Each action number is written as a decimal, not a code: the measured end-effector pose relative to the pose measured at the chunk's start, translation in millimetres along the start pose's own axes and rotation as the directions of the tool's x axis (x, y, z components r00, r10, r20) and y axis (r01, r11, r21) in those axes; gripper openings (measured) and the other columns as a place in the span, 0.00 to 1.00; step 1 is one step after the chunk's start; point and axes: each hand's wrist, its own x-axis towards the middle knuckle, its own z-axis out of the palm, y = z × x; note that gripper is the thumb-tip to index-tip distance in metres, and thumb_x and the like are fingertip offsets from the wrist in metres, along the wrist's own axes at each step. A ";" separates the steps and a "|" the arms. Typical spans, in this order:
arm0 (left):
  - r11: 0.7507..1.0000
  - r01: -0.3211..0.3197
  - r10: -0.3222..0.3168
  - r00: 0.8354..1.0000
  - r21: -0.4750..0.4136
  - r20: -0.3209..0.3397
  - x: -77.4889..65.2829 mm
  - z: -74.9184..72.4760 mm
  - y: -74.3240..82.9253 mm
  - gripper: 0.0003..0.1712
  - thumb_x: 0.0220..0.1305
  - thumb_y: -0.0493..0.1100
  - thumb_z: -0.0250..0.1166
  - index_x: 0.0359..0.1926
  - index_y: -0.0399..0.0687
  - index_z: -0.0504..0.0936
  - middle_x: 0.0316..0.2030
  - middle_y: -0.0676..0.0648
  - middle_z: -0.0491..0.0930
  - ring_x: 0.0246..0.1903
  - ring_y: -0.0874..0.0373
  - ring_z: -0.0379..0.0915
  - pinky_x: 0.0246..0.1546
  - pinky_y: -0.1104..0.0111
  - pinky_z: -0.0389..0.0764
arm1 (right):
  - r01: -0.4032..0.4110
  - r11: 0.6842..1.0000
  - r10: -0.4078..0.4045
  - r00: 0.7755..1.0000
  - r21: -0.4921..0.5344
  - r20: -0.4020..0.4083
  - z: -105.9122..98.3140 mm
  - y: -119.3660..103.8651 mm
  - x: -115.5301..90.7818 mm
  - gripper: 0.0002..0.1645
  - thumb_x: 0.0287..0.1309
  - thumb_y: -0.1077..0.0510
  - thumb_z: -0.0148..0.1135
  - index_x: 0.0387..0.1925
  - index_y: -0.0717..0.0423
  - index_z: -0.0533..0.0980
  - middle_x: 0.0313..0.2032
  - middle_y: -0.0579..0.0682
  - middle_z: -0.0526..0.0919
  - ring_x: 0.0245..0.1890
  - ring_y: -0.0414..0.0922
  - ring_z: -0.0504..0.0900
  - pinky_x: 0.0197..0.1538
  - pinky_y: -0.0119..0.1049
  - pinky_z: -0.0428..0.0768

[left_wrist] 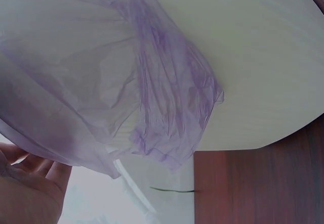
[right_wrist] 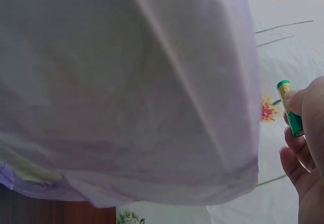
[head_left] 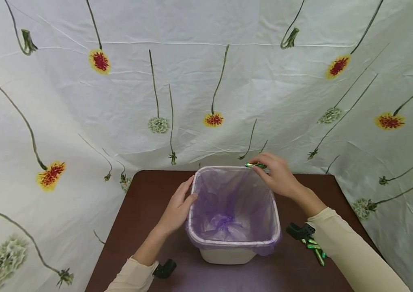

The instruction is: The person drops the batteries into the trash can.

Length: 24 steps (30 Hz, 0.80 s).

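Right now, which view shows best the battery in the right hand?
The right wrist view: the battery appears largest, its gold and green clear in the right hand. The head view shows it small, near the bin's rim; the left wrist view not at all.

- A dark reddish-brown desk (head_left: 144, 215) with a smooth surface and faint wood grain; its far left corner is rounded, and the left and right edges spread apart toward the near side.
- Near the middle of the desk, from left to right, a pale, off-white bin (head_left: 228, 256) stands upright, its base on the surface and its squarish mouth facing up. A thin, see-through purple liner (head_left: 270, 248) covers the inside and folds down over the rim.
- On the desk to the right of the bin, apart from it, a loose cluster of small green and gold batteries (head_left: 318, 257) lies at mixed angles; part is hidden, so the number cannot be told.
- In front of the bin, the near surface of the desk has a soft purple tint.
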 end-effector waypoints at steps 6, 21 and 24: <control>1.000 0.015 -0.015 1.000 -0.008 -0.003 -0.3 0.2 2.5 0.35 0.76 0.38 0.55 0.79 0.37 0.58 0.71 0.38 0.67 0.72 0.44 0.58 0.70 0.45 0.57 | 0.029 0.999 -0.031 0.998 0.026 0.050 7.0 -4.4 8.7 0.11 0.63 0.69 0.69 0.47 0.59 0.84 0.42 0.49 0.85 0.40 0.45 0.83 0.41 0.44 0.82; 0.999 0.009 -0.009 1.000 -0.043 -0.013 -0.9 1.8 3.6 0.34 0.77 0.38 0.55 0.79 0.36 0.59 0.71 0.37 0.66 0.72 0.42 0.58 0.70 0.44 0.55 | 0.044 0.998 -0.049 0.990 0.038 0.132 8.0 -8.2 19.9 0.13 0.67 0.67 0.66 0.52 0.61 0.82 0.48 0.55 0.84 0.45 0.51 0.82 0.46 0.49 0.82; 0.999 0.003 -0.003 1.000 -0.038 -0.016 -0.9 1.8 4.1 0.34 0.77 0.37 0.55 0.79 0.36 0.59 0.70 0.37 0.67 0.71 0.42 0.59 0.70 0.44 0.56 | 0.040 0.999 -0.044 0.991 0.034 0.129 6.7 -7.2 19.5 0.14 0.66 0.67 0.67 0.53 0.60 0.82 0.48 0.54 0.83 0.45 0.51 0.82 0.46 0.49 0.82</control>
